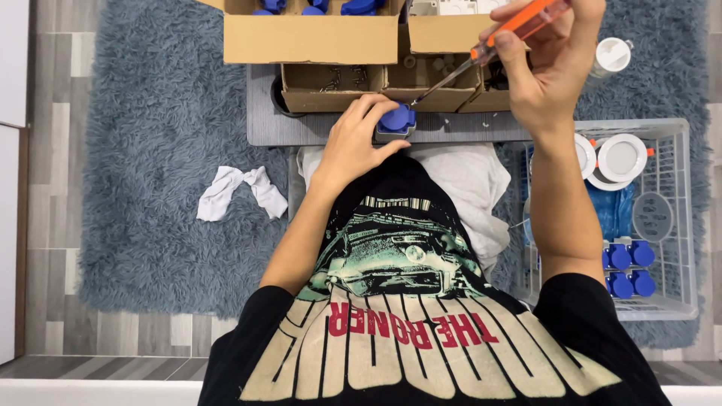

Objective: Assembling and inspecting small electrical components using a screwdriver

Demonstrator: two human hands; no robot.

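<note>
Left hand [353,143]: fingers curled round a small blue socket part [396,122], pinning it on the grey tabletop [316,129] at its near edge.
Right hand [553,64]: closed around an orange-handled screwdriver [492,46], raised above the table; shaft slanting down and left, tip hanging over the small cardboard boxes, clear of the blue part.
Blue socket part: on the table's near edge, just beyond the person's chest, half covered by the left fingers.
Small cardboard boxes [391,89]: in a row along the table, just behind the left hand; open, holding small dark and pale pieces too small to make out.
Large cardboard box [312,37]: behind the row, blue parts showing at its top.
Wire basket [673,218]: to the right of the table, beside the right forearm; holding white round fittings [620,158] and more blue parts [628,271].
White cloth [241,192]: crumpled on the shaggy blue-grey rug [150,150], well to the left of the left arm.
</note>
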